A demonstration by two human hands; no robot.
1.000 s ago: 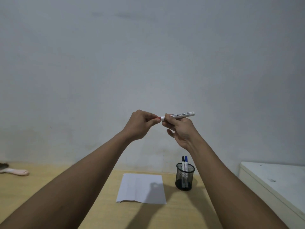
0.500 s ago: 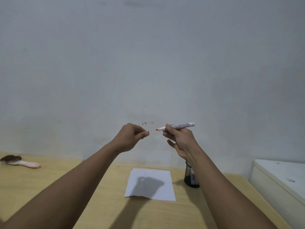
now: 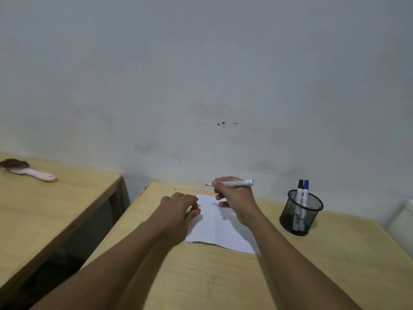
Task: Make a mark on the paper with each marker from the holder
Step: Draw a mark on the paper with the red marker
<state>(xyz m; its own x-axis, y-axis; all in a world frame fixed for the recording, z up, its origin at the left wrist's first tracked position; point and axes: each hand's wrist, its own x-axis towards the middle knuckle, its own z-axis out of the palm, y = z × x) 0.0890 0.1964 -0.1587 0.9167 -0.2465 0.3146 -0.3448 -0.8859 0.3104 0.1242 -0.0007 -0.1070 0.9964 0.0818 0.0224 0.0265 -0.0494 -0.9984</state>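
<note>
My right hand [image 3: 234,199] grips an uncapped white marker [image 3: 237,182] with a red tip pointing left, held level above the far edge of the white paper [image 3: 220,229]. My left hand [image 3: 178,209] is closed over the paper's left edge, with the marker's red cap [image 3: 198,211] pinched in its fingers. The black mesh holder [image 3: 300,212] stands right of the paper with a black-capped marker [image 3: 300,191] and a blue-capped marker [image 3: 305,192] upright in it.
The paper and holder rest on a light wooden table [image 3: 223,276] against a white wall. A second wooden table [image 3: 44,209] sits to the left across a gap, with a hairbrush [image 3: 26,171] on it. A white surface [image 3: 402,218] shows at the right edge.
The cap came off the red marker into my left hand. Both hands have dropped from mid-air toward the paper, and the camera has tilted downward.
</note>
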